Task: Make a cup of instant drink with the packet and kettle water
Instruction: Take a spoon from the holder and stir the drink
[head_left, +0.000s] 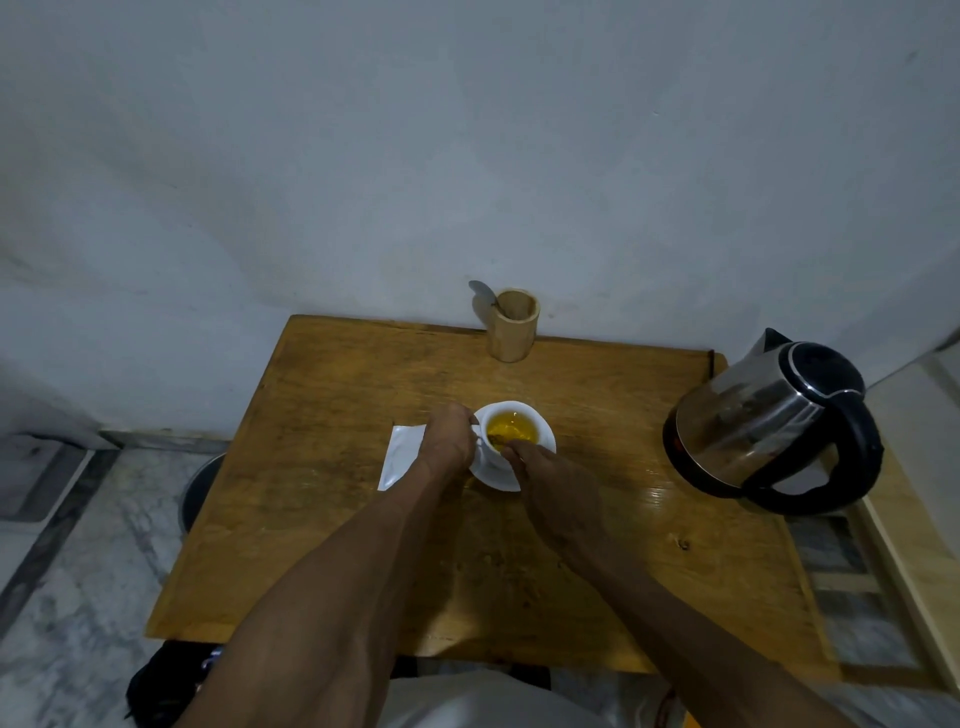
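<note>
Water is already poured: the cup (514, 431), mid-table on its saucer (498, 475), is steadied by the closed left hand (451, 435) and seemingly stirred by the pinching right hand (558, 493) (stirrer unclear), packet (400, 457) left, kettle (769, 421) right.

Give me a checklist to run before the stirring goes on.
1. Cup sits on its saucer: ok.
2. Left hand steadies the cup at its handle side: ok.
3. Right hand has a firm grip on a stirrer in the yellow drink: cannot tell, its fingers hide it.
4. Kettle stands upright, apart from the cup: ok.
5. Packet lies flat, clear of the saucer: ok.
6. Powder fully dissolved: cannot tell.
</note>
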